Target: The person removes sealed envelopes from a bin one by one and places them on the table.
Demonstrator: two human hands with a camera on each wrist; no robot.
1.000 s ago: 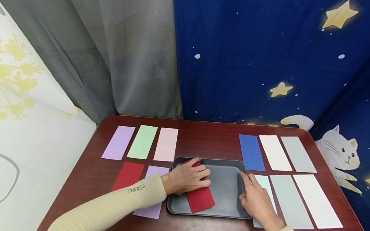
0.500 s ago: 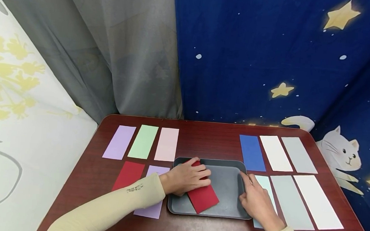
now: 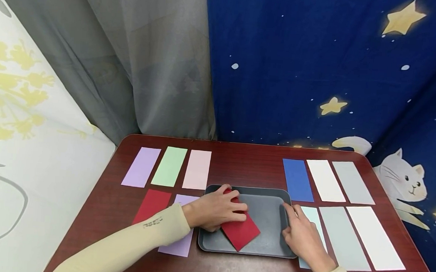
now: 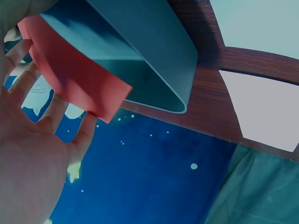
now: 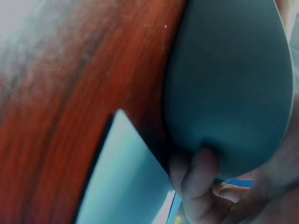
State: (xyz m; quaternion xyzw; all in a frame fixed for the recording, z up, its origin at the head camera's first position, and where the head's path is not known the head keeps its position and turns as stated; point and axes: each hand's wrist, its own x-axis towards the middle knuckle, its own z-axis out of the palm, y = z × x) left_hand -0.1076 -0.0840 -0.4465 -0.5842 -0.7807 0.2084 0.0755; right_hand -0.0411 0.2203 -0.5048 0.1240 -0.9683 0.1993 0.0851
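A dark grey tray lies at the front middle of the table. My left hand reaches over its left half and holds a red paper card, turned at a slant inside the tray. In the left wrist view, several fingertips meet one long edge of the red card, and the thumb side lies near its upper end. At the tray's right side my right hand grips the wall, forefinger along the rim. The right wrist view has its curled fingers against the outside of the tray.
Left of the tray lie lilac, green and pink cards, with another red card and a lilac card partly under my left arm. Blue, white, grey and other pale cards lie right.
The red card has turned in the tray, its near end swinging right, while my left fingers shift slightly on it. My right hand keeps its place on the tray.
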